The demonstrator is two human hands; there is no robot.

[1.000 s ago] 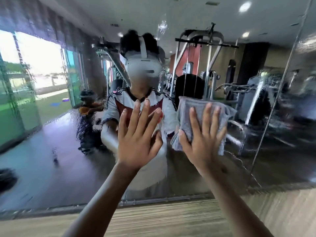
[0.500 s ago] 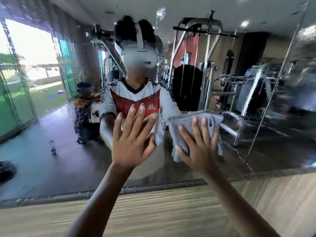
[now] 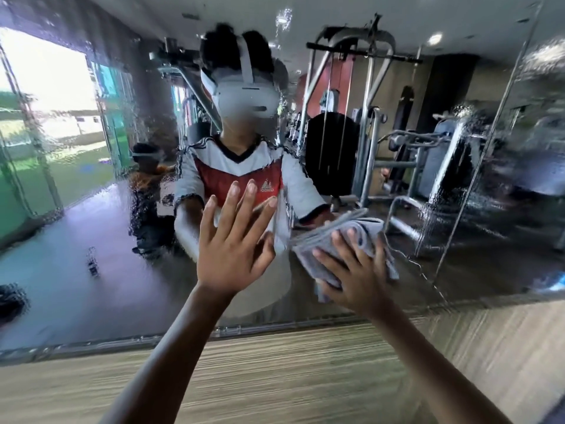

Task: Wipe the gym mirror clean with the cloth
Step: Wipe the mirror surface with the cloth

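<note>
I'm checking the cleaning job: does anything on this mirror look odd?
Yes. The mirror is filmed with wet, rippled streaks that warp the reflection, heaviest at the left and far right. The cloth under the right hand is bunched, its top edge folded over rather than flat.

Streaky mirror [image 3: 76, 286] under grey cloth [image 3: 367, 229]

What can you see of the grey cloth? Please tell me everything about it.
The cloth is grey and looks like soft towel fabric. It is folded into layers, and their edges show along the top. It lies against the wet mirror, low down, right of the person's reflection. The right hand presses it to the glass with spread, straight fingers and covers its middle. The left hand does not touch it.
</note>
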